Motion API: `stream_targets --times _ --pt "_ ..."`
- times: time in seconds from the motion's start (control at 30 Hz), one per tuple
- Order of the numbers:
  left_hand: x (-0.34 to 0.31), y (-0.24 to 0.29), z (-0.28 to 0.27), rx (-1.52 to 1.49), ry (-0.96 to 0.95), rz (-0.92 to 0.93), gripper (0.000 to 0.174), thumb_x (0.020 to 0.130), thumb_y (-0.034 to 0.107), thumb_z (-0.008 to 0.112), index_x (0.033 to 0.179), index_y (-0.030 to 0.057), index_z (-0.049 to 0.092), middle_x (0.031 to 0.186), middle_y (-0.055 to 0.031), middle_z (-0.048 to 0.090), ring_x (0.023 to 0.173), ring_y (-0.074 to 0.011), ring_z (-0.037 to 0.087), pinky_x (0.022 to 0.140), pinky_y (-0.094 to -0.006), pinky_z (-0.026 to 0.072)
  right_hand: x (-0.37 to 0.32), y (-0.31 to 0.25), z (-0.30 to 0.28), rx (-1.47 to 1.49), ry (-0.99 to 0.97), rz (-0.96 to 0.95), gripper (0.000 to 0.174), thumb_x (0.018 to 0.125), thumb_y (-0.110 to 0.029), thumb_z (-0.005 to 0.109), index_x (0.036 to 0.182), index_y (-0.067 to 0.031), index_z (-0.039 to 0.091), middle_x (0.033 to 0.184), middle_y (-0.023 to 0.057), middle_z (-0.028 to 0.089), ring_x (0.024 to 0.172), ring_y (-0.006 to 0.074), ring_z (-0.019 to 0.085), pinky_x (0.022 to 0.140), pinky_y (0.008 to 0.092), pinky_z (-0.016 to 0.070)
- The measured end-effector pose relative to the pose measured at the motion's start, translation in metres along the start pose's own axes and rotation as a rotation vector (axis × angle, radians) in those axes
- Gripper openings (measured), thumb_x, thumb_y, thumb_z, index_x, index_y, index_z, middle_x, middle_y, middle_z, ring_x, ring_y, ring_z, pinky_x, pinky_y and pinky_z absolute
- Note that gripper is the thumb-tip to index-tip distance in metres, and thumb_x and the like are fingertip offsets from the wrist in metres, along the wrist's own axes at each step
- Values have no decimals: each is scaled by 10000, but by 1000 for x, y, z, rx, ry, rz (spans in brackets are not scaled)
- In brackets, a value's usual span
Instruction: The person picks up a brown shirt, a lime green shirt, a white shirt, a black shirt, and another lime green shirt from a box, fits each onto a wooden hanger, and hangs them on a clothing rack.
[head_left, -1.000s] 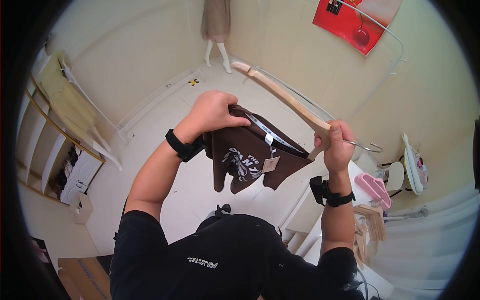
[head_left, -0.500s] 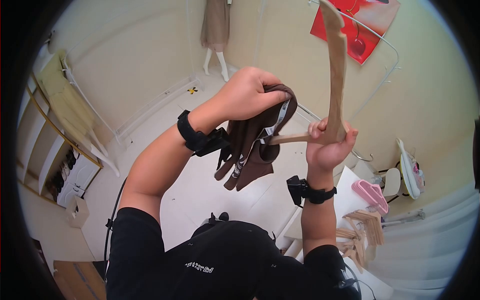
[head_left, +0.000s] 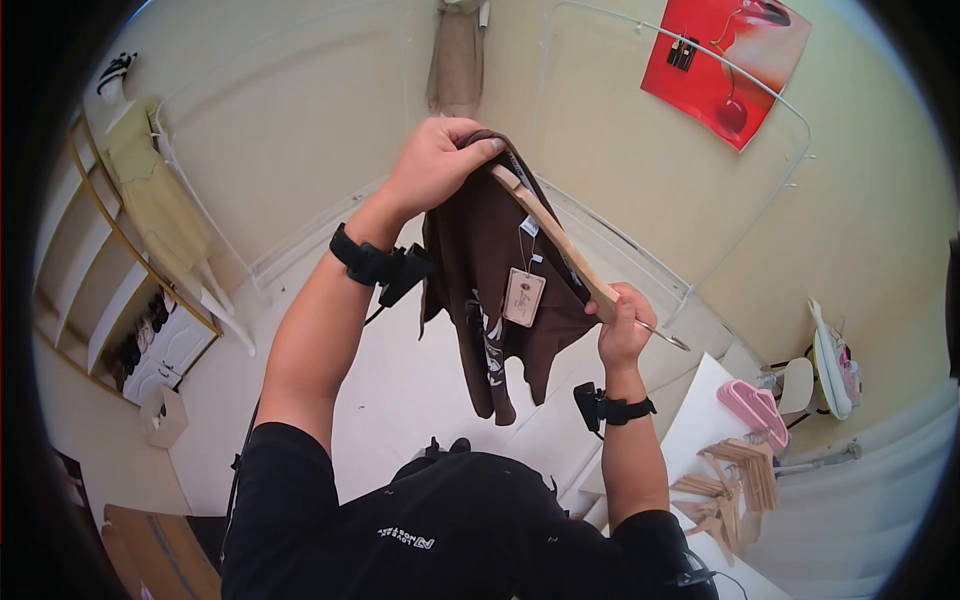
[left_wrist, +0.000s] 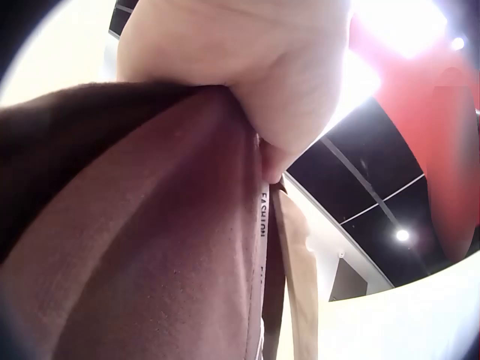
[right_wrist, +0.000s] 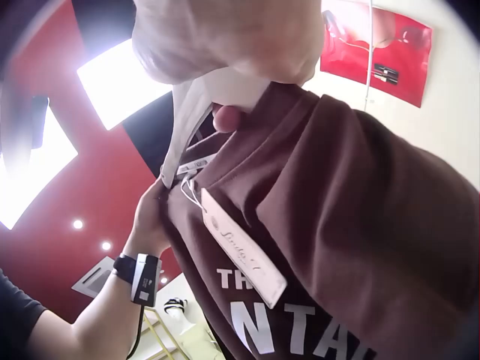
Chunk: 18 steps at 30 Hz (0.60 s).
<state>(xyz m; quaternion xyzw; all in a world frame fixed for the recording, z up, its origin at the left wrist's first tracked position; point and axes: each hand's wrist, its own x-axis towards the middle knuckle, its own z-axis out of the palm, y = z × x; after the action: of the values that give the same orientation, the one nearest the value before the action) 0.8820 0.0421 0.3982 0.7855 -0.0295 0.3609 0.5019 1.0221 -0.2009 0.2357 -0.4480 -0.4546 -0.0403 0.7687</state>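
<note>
A brown shirt [head_left: 465, 270] with white lettering hangs between both hands, its neck opening stretched sideways. My left hand [head_left: 435, 165] pinches the collar at the upper left, thumb along the neckline. My right hand [head_left: 622, 325] grips the wooden hanger [head_left: 560, 235] near its metal hook [head_left: 665, 338], with shirt cloth right beside the fingers. One hanger arm reaches up to the collar by the left thumb; the other is hidden by the shirt. In the right wrist view a paper hang tag [right_wrist: 244, 251] dangles over the shirt front. The printed neck tape [left_wrist: 263, 217] shows in the left wrist view.
At the right, a white table [head_left: 690, 410] bears pink hangers [head_left: 755, 410] and several wooden hangers [head_left: 745, 475]. A white garment rack [head_left: 800, 140] stands at the back right. Mannequins, one in a yellow dress [head_left: 150, 190], and shelves [head_left: 75, 300] line the left.
The hanger swung upright, then its free arm came down to the collar by the left hand. The left hand moved right, then back left, stretching the neckline. The head view has tilted up slightly.
</note>
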Motion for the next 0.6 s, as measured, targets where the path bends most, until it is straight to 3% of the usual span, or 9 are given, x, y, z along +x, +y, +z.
stream_targets --times 0.2,0.3,0.37,0.43,0.47,0.5,0.57,0.6 --pt "-2 -9 -3 176 -39 18 211 836 189 646 848 -19 682 729 -41 646 671 -106 576 626 -259 475 4 -15 -12 22 -15 139 340 931 -272 507 871 50 594 677 88 583 592 157 564 552 269 449" --pt "-6 -6 5 260 -74 43 217 822 210 663 829 -6 689 706 -68 651 647 -139 588 619 -272 475 6 -17 -19 -70 -157 179 323 931 -247 504 852 53 596 645 75 574 579 149 560 532 266 444" --pt "-6 -7 8 305 -104 64 232 814 232 674 816 1 690 685 -86 647 626 -162 591 606 -280 471 11 -24 -18 -98 -173 366 358 944 -301 475 866 28 593 643 82 581 555 143 556 534 251 437" --pt "-12 -12 15 570 -347 245 295 801 301 683 802 5 686 637 -134 608 585 -248 569 570 -317 452 31 -39 -14 -219 -231 490 352 947 -298 477 867 25 593 645 77 583 539 129 552 522 246 435" --pt "-12 -21 16 561 -328 309 345 795 354 674 754 11 673 616 -161 570 566 -308 532 532 -354 422 38 -46 -12 -284 -246 475 346 944 -293 491 855 24 595 653 70 587 528 116 548 510 244 435" --pt "-13 -27 14 552 -331 298 345 795 354 674 754 11 673 616 -161 570 566 -308 532 532 -354 422 43 -51 -15 -287 -246 490 346 944 -293 491 855 24 595 653 70 587 528 116 548 510 244 435" --pt "-14 -32 10 565 -256 117 375 803 360 660 677 8 633 607 -166 558 547 -322 516 506 -373 399 53 -60 -25 -335 -366 525 318 925 -273 536 799 10 608 627 49 584 504 95 532 471 230 410" --pt "-14 -40 6 742 -260 211 403 811 368 644 616 20 584 578 -149 530 545 -327 502 489 -386 375 56 -65 -25 -231 -387 527 321 919 -287 545 796 0 616 608 39 579 493 86 524 461 224 404"
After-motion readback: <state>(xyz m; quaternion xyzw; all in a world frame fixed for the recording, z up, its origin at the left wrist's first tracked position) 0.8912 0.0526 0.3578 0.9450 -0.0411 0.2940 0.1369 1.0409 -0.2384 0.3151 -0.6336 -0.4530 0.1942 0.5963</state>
